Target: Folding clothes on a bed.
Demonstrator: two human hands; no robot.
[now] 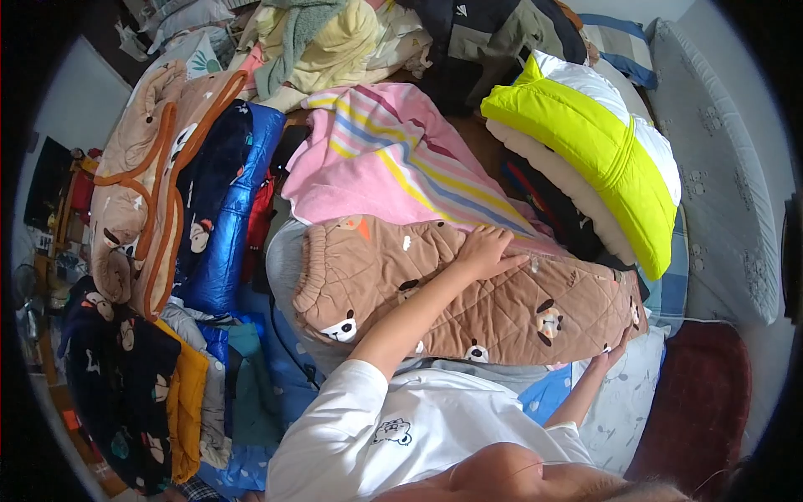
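Observation:
Brown quilted trousers (502,307) printed with pandas and puppies lie folded across the grey cloth (282,251) over my lap. Their gathered elastic edge (308,270) points left. My left hand (489,253) rests flat on top near the upper edge, fingers slightly spread. At the right end, my right hand (611,356) holds the lower corner; some of its fingers are hidden by the fabric. Just beyond the trousers spreads a pink striped garment (389,157), partly covered by them.
Folded clothes flank me on the left: a tan garment with orange trim (175,182), a shiny blue one (232,219) and a dark printed one (119,383). A neon-yellow puffer jacket (596,144) lies at right, beside an upright padded panel (709,176). Dark jackets (495,44) lie farther off.

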